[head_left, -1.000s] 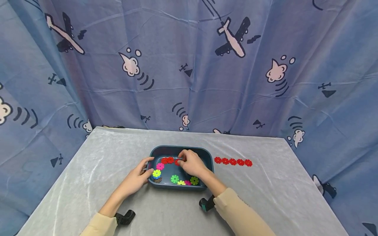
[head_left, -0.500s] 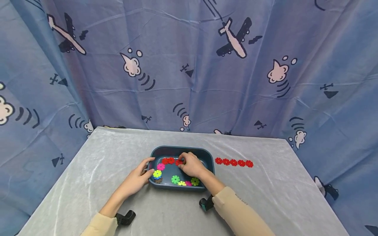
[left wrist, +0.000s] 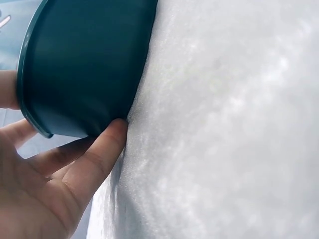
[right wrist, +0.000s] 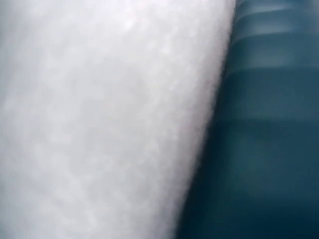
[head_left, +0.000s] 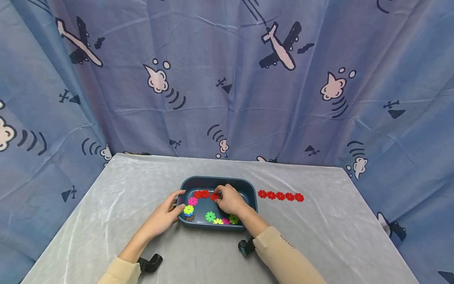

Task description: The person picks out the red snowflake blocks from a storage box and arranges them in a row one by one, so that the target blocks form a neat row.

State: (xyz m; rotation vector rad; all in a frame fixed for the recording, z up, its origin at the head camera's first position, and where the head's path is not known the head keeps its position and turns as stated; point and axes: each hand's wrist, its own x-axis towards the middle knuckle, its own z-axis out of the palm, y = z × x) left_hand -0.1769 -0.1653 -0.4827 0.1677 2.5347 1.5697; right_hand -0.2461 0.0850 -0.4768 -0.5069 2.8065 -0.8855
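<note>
The red notched disc (head_left: 214, 197) under examination lies inside the blue-green plastic tray (head_left: 213, 182), near its middle, between thumb and fingers of the right grip (head_left: 230, 201), which appears to pinch it; the right wrist view is blurred and omits the fingertips, so firmness of contact is unconfirmed. The left grip (head_left: 164, 213) holds the tray's left end, fingers spread about the wall. In handling, the disc is judged light, thin and fairly stiff, probably moulded plastic, smooth enough to slide, unlikely to break. Recommended hold: opposite edges, where the notches offer purchase; lying flat, it may need an edge raised. Five like red discs (head_left: 280, 196) stand in a row on the cloth-covered desk (head_left: 198, 256), right of the tray. Markings: small dark lettering shows on the right sleeve (head_left: 283, 256), too small to read; no brand or label is legible on discs or tray.
</note>
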